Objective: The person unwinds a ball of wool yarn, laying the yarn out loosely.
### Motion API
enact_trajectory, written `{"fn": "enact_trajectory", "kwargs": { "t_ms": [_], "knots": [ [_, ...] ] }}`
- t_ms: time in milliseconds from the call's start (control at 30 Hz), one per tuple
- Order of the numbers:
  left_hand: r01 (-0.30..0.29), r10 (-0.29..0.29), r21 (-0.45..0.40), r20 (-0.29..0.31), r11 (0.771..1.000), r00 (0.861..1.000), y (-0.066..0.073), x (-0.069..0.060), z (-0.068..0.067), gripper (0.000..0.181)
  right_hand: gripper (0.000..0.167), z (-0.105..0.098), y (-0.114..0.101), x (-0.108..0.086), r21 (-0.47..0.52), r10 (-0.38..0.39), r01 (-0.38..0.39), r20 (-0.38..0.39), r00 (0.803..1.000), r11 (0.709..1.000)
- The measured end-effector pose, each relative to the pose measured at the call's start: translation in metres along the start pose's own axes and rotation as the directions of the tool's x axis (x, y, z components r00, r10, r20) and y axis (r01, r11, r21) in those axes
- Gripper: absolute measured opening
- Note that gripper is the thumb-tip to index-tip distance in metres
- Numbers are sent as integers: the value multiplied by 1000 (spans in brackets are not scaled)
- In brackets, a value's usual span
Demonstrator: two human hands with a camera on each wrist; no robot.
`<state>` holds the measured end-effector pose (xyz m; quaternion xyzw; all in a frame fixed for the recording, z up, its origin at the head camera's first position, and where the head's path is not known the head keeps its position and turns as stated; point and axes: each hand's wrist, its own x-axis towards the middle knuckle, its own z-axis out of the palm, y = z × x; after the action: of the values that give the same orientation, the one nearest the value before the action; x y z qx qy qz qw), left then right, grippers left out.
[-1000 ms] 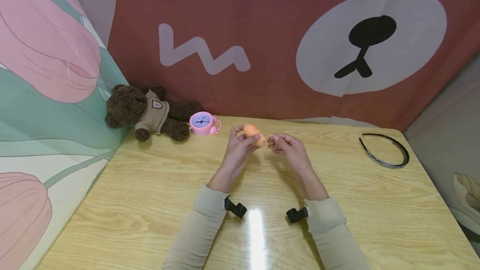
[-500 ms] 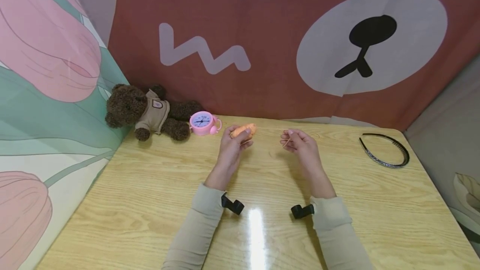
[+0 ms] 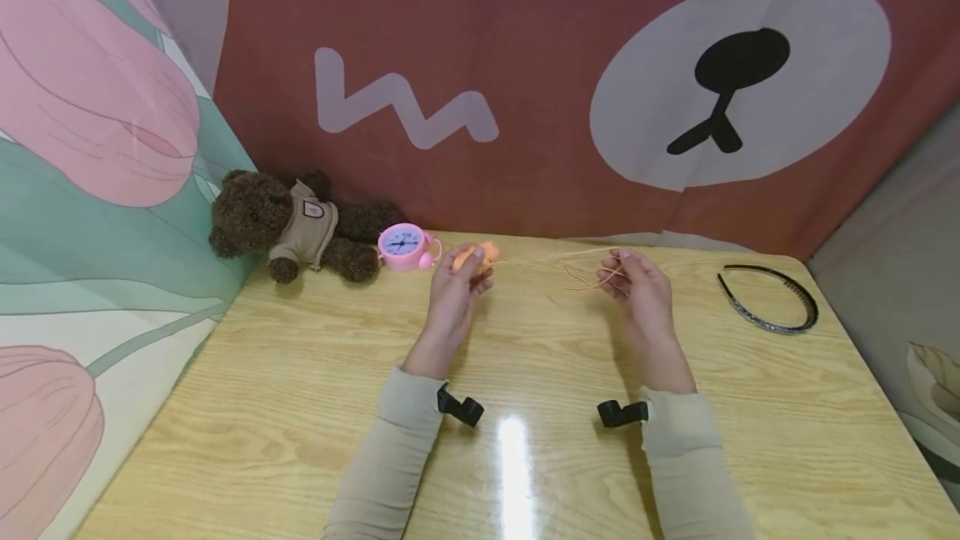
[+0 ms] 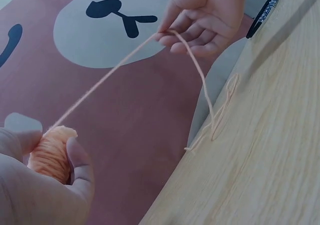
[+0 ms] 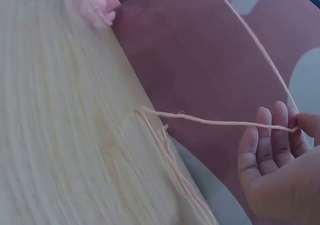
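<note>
My left hand [image 3: 453, 283] grips a small orange ball of yarn [image 4: 53, 155] between thumb and fingers, over the back of the table. From the ball a strand of yarn [image 4: 105, 77] runs taut across to my right hand [image 3: 637, 286]. There the thumb and index finger pinch the strand, and the other fingers stay loosely spread in the right wrist view [image 5: 280, 160]. Beyond the pinch the yarn hangs slack, and its loose loops [image 5: 172, 165] lie along the table's back edge.
A brown teddy bear [image 3: 307, 219] lies at the back left, beside a pink alarm clock [image 3: 402, 247] near my left hand. Toward the right edge of the wooden table [image 3: 555, 440] is a black headband [image 3: 806, 298]. A printed cloth [image 3: 540, 107] hangs right behind the table.
My right hand has moved away to the right, drawing out a longer strand. My left hand has shifted slightly left with the ball, which has turned in its grip.
</note>
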<state>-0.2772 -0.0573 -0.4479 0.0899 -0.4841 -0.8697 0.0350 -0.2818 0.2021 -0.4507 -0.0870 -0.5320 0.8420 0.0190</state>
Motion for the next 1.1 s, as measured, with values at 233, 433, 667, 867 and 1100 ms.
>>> {"fn": "enact_trajectory", "kwargs": {
  "t_ms": [233, 433, 667, 867, 1100],
  "knots": [
    [-8, 8, 4, 2, 1000, 1000, 0, 1, 0, 12, 19, -17, -10, 1, 127, 20, -12, -64, 998, 992],
    [-17, 17, 13, 3, 1000, 1000, 3, 1, -1, 13, 17, -27, -17, 1, 228, 22, 2, -104, 994, 974],
    [42, -50, 101, 76, 994, 996, 4, -2, -2, 16, 17, -32, -17, 3, 224, 17, 10, -119, 993, 975],
    [62, -86, 140, 171, 988, 982, 3, -4, 0, 17, 15, -29, -16, 2, 79, 38, -32, -81, 996, 996],
    [54, -88, 168, 205, 984, 975, 3, -6, 0, 25, 19, -20, -11, 3, 28, 25, -23, -72, 997, 999]
  ]
}}
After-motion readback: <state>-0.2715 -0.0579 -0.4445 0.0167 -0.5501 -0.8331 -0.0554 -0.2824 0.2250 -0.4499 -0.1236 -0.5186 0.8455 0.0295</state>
